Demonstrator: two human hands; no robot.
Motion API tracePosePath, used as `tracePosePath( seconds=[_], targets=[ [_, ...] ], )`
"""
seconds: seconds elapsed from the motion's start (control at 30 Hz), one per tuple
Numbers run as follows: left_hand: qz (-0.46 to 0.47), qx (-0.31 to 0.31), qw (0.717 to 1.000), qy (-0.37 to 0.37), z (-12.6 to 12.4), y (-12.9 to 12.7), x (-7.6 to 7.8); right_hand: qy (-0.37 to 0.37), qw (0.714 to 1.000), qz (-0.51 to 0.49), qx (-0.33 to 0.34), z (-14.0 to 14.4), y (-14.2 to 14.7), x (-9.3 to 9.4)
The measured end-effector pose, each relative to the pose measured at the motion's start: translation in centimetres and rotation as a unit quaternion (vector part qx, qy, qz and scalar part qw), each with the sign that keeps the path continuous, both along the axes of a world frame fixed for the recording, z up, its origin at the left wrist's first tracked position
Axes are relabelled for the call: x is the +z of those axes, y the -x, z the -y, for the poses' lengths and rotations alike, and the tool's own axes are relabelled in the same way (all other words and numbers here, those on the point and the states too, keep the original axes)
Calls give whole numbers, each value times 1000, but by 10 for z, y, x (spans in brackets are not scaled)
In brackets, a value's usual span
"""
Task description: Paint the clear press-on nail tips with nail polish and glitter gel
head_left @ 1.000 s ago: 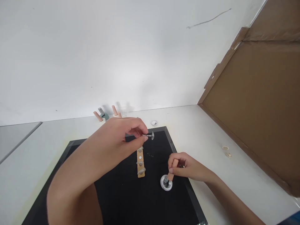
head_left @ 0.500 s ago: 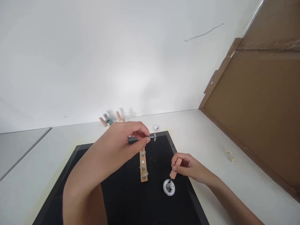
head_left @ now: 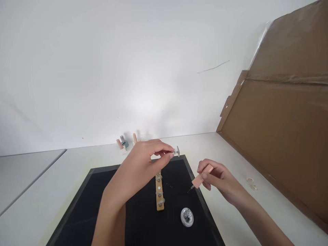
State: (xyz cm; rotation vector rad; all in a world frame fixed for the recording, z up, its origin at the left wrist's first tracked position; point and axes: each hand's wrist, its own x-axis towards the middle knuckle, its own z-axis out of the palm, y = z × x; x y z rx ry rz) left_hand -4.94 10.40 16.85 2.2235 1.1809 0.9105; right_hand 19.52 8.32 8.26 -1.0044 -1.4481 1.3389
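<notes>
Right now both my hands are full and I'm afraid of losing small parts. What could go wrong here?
The small bolt is pinched only at fingertip level by your left hand; if it slips it may roll off the black mat. The screwdriver in your right hand hangs above the open dish of hardware and could knock it.

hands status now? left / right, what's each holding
Left hand: closed, pinching a small metal screw at the fingertips.
Right hand: closed on a small screwdriver with a pink handle.
</notes>
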Motion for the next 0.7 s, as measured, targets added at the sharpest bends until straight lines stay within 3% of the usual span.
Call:
tracePosePath(
  seconds=[0.2, 0.33, 0.53, 0.7],
  targets=[
    [71, 23, 997, 10, 20, -15, 23, -132, 989, -1, -72, 18, -7, 81],
    [148, 21, 988, 29, 36, -34, 39, -242, 961, -16, -133, 32, -18, 115],
    [227, -68, 968, 84, 42, -37, 45, -329, 926, -73, -171, 47, -13, 118],
    [284, -134, 939, 139, 38, -41, 43, -378, 911, -62, -151, 47, -15, 114]
  ],
)
